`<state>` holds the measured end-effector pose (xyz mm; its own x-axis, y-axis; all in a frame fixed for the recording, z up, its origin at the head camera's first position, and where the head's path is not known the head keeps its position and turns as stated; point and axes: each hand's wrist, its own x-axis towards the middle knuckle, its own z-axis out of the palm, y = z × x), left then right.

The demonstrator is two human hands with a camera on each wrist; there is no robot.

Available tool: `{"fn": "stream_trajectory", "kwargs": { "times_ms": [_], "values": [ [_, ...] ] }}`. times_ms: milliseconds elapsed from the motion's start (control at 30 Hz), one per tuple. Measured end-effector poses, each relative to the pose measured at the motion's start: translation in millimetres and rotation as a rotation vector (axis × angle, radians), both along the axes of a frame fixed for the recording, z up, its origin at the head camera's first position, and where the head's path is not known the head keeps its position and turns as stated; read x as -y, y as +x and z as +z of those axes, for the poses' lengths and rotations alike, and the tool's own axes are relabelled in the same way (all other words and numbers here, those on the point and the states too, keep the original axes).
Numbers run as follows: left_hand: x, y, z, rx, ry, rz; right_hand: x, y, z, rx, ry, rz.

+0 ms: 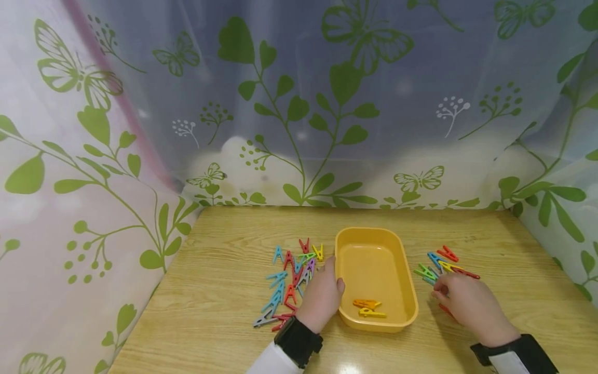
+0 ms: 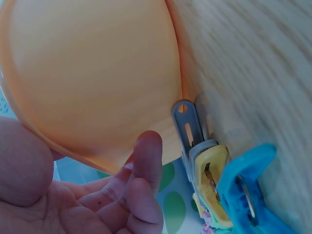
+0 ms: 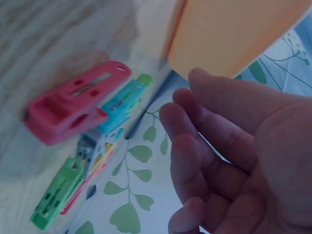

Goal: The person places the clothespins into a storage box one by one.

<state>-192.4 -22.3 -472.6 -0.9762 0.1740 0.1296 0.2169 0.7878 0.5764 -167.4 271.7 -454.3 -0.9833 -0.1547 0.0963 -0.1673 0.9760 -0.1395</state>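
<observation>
Fingers of left hand (image 1: 321, 295): bent at the left wall of the tray (image 1: 374, 270); rim gripped between them and the thumb.
Fingers of right hand (image 1: 472, 304): loosely curled over the right-hand pegs (image 1: 449, 266); thumb and forefinger tips near each other, no peg seen between them.
Tray: set upright on the table (image 1: 210, 259), between the hands.
In tray: orange peg (image 1: 366, 304) and yellow peg (image 1: 372, 312) laid at the near end.
Outside: left-hand pegs (image 1: 276, 297) strewn beside the left hand; smaller group on the right.
Progress: judged early; two pegs are contained, far more lie outside.
Hidden: right-hand pegs partly covered by the hand; left-hand count blurred by overlaps; tray cut off in both wrist views.
</observation>
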Motion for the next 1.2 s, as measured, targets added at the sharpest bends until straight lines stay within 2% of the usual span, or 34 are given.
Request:
{"fn": "stream_trajectory", "kwargs": {
  "times_ms": [300, 400, 667, 833, 1000, 1200],
  "values": [
    [0.6, 1.2, 1.1, 0.006, -0.005, -0.001, -6.6, 2.2, -12.1, 0.147, 0.002, -0.015],
    [0.7, 0.8, 1.2, 0.001, -0.012, -0.002, -7.7, 2.1, -15.7, 0.169, 0.006, -0.017],
    [0.8, 0.5, 0.4, 0.0, -0.016, -0.002, -8.3, 2.9, -22.5, 0.123, 0.028, 0.012],
    [1.0, 0.3, -0.7, 0.008, -0.005, -0.003, -6.7, 3.4, -23.3, 0.126, 0.035, 0.008],
    [1.2, -0.4, -1.6, -0.001, -0.005, -0.003, -5.1, 2.7, -20.9, 0.116, 0.043, 0.003],
    [1.5, -0.7, -2.2, -0.004, -0.008, -0.003, -4.2, 4.1, -14.5, 0.067, 0.032, 0.017]
  ]
}}
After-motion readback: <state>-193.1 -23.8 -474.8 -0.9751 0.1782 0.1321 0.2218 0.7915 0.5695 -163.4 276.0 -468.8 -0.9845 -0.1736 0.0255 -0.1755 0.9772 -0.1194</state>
